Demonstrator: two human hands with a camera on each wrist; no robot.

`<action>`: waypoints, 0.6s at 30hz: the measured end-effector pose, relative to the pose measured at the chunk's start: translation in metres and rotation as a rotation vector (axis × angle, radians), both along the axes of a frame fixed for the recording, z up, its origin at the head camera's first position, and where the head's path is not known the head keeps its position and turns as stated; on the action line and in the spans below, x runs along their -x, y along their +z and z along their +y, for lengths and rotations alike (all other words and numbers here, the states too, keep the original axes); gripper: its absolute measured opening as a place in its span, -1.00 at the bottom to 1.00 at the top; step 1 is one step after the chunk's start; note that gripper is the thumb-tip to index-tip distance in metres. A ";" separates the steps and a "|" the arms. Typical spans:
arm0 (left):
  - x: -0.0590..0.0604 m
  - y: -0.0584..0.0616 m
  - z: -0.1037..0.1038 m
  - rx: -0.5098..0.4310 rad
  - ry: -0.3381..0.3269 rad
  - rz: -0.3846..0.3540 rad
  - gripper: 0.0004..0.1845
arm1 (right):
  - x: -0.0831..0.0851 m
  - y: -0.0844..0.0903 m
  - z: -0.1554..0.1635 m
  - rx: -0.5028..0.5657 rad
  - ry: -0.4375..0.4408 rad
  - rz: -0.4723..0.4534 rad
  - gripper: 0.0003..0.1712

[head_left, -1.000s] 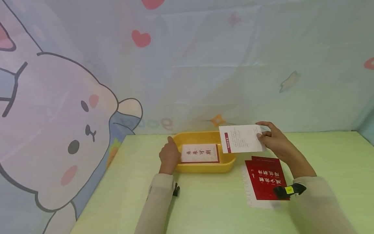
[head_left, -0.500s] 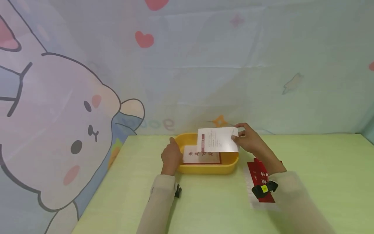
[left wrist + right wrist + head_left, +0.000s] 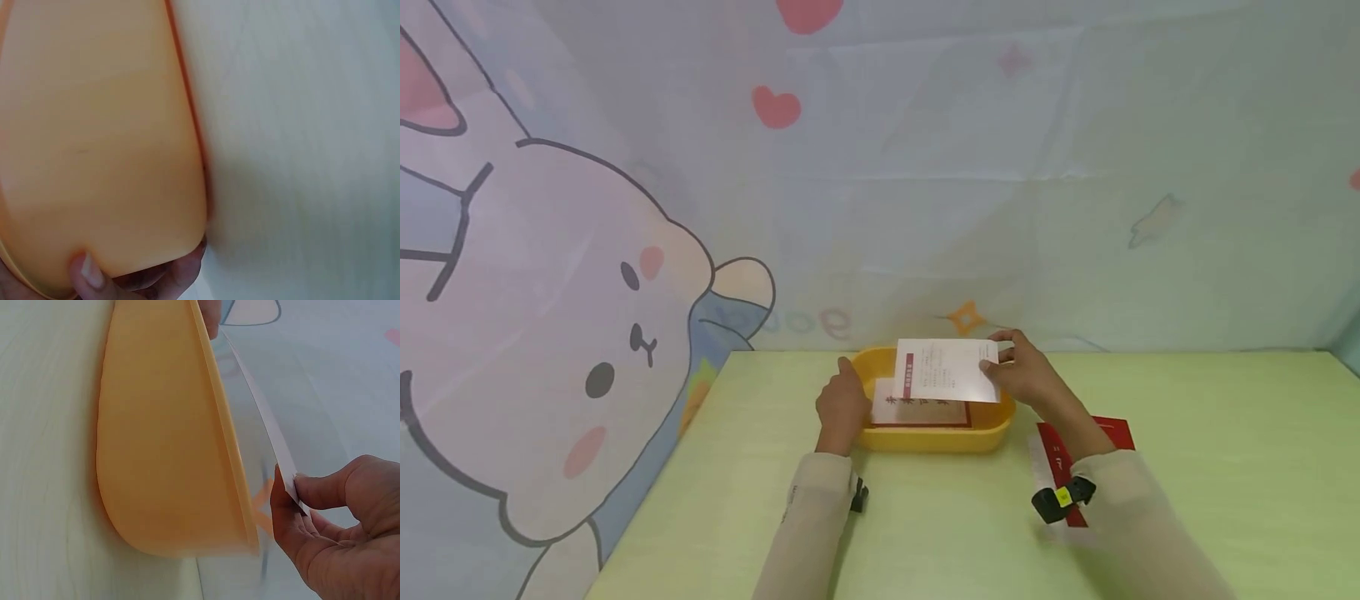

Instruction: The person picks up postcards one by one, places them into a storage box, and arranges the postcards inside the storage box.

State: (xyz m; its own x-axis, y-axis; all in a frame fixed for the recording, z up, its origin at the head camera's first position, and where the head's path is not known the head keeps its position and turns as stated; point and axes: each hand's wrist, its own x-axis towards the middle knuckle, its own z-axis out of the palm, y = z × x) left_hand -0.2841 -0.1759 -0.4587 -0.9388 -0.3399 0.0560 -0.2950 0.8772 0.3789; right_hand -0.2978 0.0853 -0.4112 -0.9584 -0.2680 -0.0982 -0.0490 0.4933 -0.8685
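Observation:
A yellow tray [image 3: 925, 437] stands on the green table [image 3: 925, 525] with a white card with a red border [image 3: 917, 411] lying in it. My left hand [image 3: 842, 404] grips the tray's left end; its fingers [image 3: 94, 275] curl round the tray wall [image 3: 100, 144]. My right hand [image 3: 1026, 379] pinches the right edge of a white card with a red stripe [image 3: 946, 371] and holds it just above the tray. In the right wrist view that card [image 3: 265, 422] shows edge-on beside the tray's outer wall [image 3: 162, 444], pinched by my right hand [image 3: 300, 500].
Red cards [image 3: 1108, 433] lie on a white sheet [image 3: 1043, 467] on the table right of the tray, partly hidden by my right forearm. A cartoon-printed cloth [image 3: 625, 250] hangs behind and to the left.
My right hand has carried the white striped card leftward and down, from right of the tray to over it. My left hand has stayed on the tray's end.

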 end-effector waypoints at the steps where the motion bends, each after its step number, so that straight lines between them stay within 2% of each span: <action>1: 0.000 0.000 0.000 -0.002 0.001 -0.002 -0.55 | 0.000 0.000 -0.001 0.002 0.003 0.001 -0.34; 2: 0.002 -0.005 -0.001 0.013 0.001 0.009 -0.54 | 0.000 -0.001 -0.002 0.005 0.004 0.001 -0.35; 8: 0.005 -0.007 -0.002 0.020 0.004 -0.013 -0.53 | 0.000 0.000 -0.007 0.026 0.020 0.000 -0.33; 9: 0.003 -0.002 -0.001 0.005 0.003 -0.025 -0.54 | 0.000 0.000 -0.008 0.023 0.025 0.003 -0.33; 18: 0.000 0.001 0.001 0.005 0.005 -0.019 -0.46 | 0.004 -0.002 -0.019 -0.050 0.048 0.048 -0.33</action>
State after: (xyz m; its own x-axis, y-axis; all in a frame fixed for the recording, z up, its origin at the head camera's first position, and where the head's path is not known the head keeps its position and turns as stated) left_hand -0.2837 -0.1753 -0.4582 -0.9381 -0.3442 0.0396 -0.3065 0.8778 0.3682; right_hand -0.3014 0.0666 -0.4128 -0.9486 -0.3093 -0.0665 -0.1147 0.5322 -0.8388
